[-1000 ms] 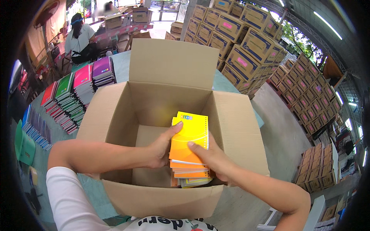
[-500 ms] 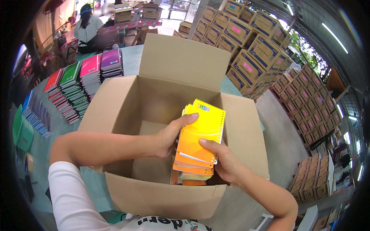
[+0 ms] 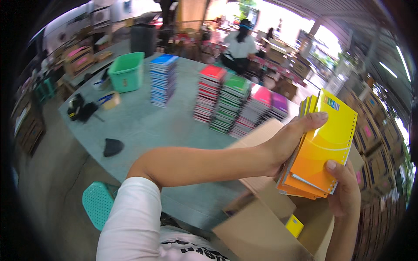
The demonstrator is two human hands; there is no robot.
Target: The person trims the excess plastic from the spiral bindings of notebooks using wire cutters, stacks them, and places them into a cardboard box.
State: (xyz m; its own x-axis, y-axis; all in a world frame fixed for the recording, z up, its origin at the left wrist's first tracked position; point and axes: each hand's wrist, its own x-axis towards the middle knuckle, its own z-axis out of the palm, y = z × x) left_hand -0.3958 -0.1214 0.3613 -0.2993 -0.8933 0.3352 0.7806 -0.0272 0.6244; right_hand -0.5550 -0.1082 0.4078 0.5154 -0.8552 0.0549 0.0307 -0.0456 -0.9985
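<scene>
Between my two hands is a bundle of yellow-orange notebooks [image 3: 324, 143] with punched holes along the right edge, slightly fanned. My left hand [image 3: 285, 141] grips the bundle's left side, thumb on the top cover. On the lower right, my right hand [image 3: 346, 187] holds it with the thumb pressed on the front; its other fingers are mostly hidden. The bundle is above an open cardboard box [image 3: 265, 224]. Inside the box a yellow notebook [image 3: 294, 225] shows in part.
Stacks of blue [image 3: 163, 82], red [image 3: 209, 95], green [image 3: 230, 104], pink [image 3: 257, 111] and purple notebooks [image 3: 278, 104] stand on the greenish table [image 3: 143, 130]. A green basket [image 3: 126, 73] and tape roll [image 3: 109, 101] lie left. A stool [image 3: 98, 204] stands below; a person [image 3: 239, 48] sits beyond. Cartons [image 3: 370, 135] rise right.
The view has swung left, so the box and hands now sit farther right in the picture. The notebook bundle, still in both hands, appears higher above the box.
</scene>
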